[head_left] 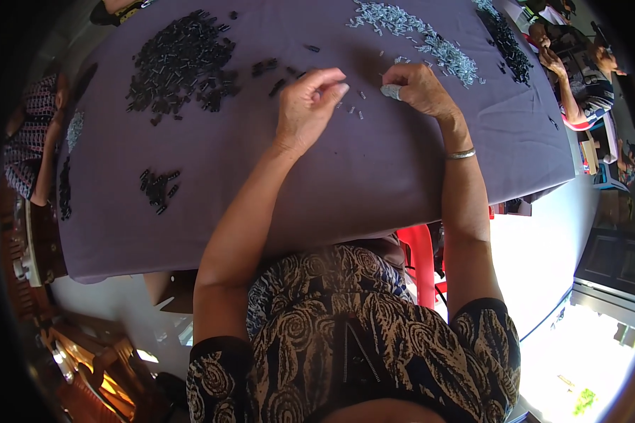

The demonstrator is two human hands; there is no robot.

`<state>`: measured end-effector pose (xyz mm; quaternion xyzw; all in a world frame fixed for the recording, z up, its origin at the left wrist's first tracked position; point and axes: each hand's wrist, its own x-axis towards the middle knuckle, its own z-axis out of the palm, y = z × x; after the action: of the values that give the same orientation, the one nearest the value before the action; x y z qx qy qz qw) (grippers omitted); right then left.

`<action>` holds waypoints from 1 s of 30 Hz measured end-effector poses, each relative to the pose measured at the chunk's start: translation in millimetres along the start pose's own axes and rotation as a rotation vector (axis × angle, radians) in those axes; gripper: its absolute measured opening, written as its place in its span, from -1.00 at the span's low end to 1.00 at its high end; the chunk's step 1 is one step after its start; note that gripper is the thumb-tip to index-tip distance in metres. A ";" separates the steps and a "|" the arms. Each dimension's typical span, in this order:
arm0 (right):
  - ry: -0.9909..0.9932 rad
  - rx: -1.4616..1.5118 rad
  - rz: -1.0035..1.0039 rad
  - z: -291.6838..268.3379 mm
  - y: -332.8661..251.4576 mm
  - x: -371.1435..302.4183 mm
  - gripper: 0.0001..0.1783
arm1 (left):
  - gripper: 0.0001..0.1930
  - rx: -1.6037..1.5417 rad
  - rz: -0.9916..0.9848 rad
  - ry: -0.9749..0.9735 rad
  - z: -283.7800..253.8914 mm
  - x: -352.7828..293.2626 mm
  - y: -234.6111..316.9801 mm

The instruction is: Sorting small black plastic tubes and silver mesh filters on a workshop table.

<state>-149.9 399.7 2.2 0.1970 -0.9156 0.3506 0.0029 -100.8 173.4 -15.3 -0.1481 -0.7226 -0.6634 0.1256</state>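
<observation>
Upper centre | left hand (307, 106) and right hand (423, 90) are being held, fingers curled, grasp indiscernible | pale pieces (361, 115) are being flanked

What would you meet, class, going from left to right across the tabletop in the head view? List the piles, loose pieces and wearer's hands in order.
small silvery pile → large pile of black cylindrical pieces → left hand → loose spring-like pieces → right hand → right-hand black pile

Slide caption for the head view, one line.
Left hand and right hand over a purple tablecloth with heaped black pieces and silvery pieces.
</observation>
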 end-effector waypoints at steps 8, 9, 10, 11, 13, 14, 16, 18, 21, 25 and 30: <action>0.154 0.229 0.116 -3.7 1.3 2.8 -0.76 | -0.81 -0.160 -0.092 0.179 -75.5 9.2 48.8; 0.147 0.230 0.107 -0.6 1.8 4.4 -0.76 | -0.81 -0.156 -0.090 0.190 -83.5 4.4 50.1; 0.216 0.224 0.109 2.4 1.9 4.7 -0.70 | -0.81 -0.148 -0.112 0.254 -90.6 -0.6 49.9; 0.282 0.217 0.110 4.1 -1.7 4.9 -0.63 | -0.82 -0.142 -0.135 0.320 -95.7 -6.8 49.0; 0.289 0.253 0.042 14.6 -7.9 10.4 -0.71 | -0.84 -0.159 -0.186 0.360 -100.5 -21.8 41.1; 0.333 0.260 -0.050 24.1 -10.5 12.3 -0.78 | -0.84 -0.198 -0.204 0.365 -100.9 -28.3 39.2; 0.319 0.220 -0.063 31.0 -14.4 13.4 -0.84 | -0.85 -0.226 -0.211 0.377 -99.4 -40.8 39.0; 0.189 0.238 -0.097 36.5 -37.7 13.7 -0.88 | -0.85 -0.249 -0.267 0.382 -102.2 -51.2 35.1; 0.093 0.103 -0.115 37.9 -59.5 20.1 -0.86 | -0.84 -0.282 -0.267 0.387 -101.5 -54.7 29.3; -0.003 -0.111 -0.178 46.0 -60.6 30.3 -0.86 | -0.83 -0.285 -0.257 0.333 -87.6 -49.0 31.2; 0.014 -0.337 -0.198 54.8 -66.4 34.8 -0.88 | -0.83 -0.250 -0.318 0.150 -64.3 -49.1 20.9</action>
<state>-150.6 307.1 8.4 0.2801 -0.9375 0.1918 0.0767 -48.4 108.6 -8.9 0.0034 -0.6377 -0.7684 0.0535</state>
